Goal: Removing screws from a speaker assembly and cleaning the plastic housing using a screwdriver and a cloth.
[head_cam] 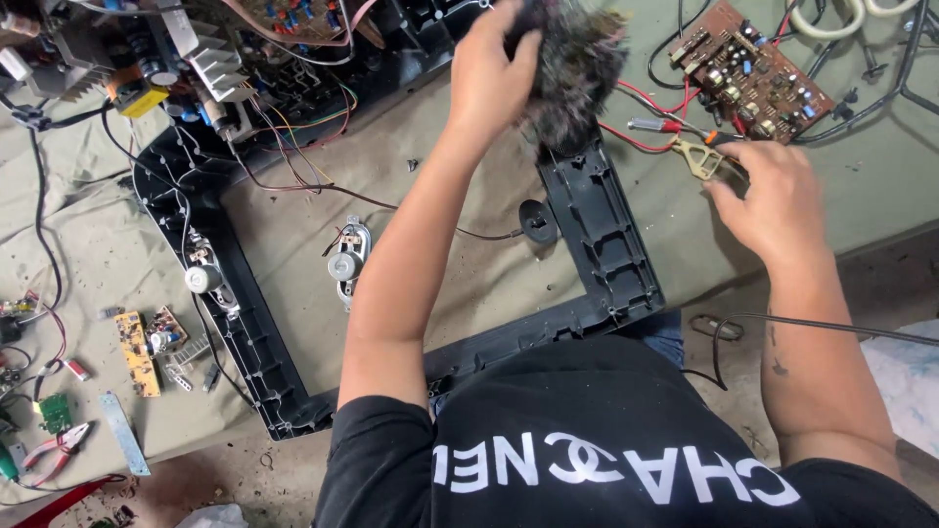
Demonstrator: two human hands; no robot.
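Grey cloth [293, 210] covers the floor under a black frame [602, 230], its near bar running up-down. Left hand [489, 73] clamps a blurred, dusty brush [572, 68]; right hand [768, 200] curls near a circuit board [748, 73], fingertips hidden.

Inside the black plastic rectangular frame [599, 230] the grey-green cloth-covered work surface [284, 235] lies mostly bare — only a small oval silver speaker [347, 262], a round black plastic cap [537, 221] and thin dark wires [430, 220] break it. Beyond the frame's far left corner, a dense cluster of finned metal heatsinks and circuit boards [186, 59] blocks passage. To the right, red wires [646, 98] and a brown circuit board with small components [748, 73] crowd the cloth — left of the frame, small yellow boards [137, 352] and red-handled pliers [54, 450] dot it.
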